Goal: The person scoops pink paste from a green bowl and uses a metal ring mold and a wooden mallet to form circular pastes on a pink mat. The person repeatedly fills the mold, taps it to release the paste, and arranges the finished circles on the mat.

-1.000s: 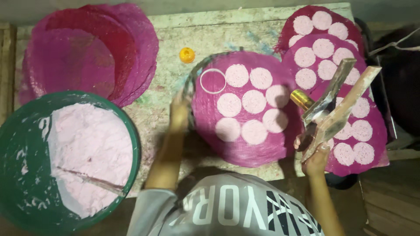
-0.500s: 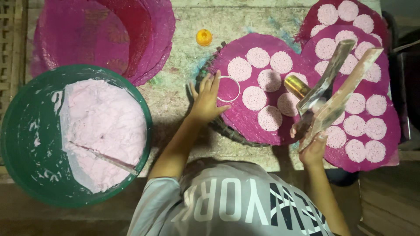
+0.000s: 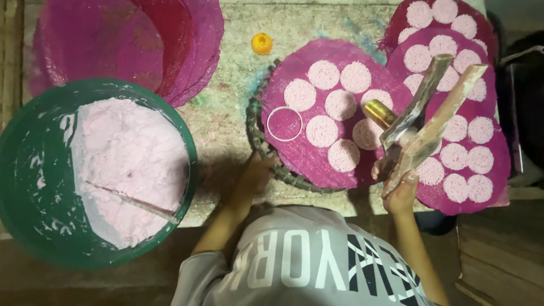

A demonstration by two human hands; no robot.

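Left hand (image 3: 258, 170) rested on woven tray rim (image 3: 255, 139), fingers curled; grasp unclear. White ring mould (image 3: 284, 123) lay just beyond fingertips, nearer left hand. Right hand (image 3: 399, 190) clutched flat scrapers (image 3: 433, 122), long axis slanting away.

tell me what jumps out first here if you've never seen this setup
The magenta mesh disc at centre, dotted with pale pink rounds, and more filled discs stacked right. At left, a big green tub of pink paste. The right hand grips flat paddles; the left hand touches the disc's near edge.
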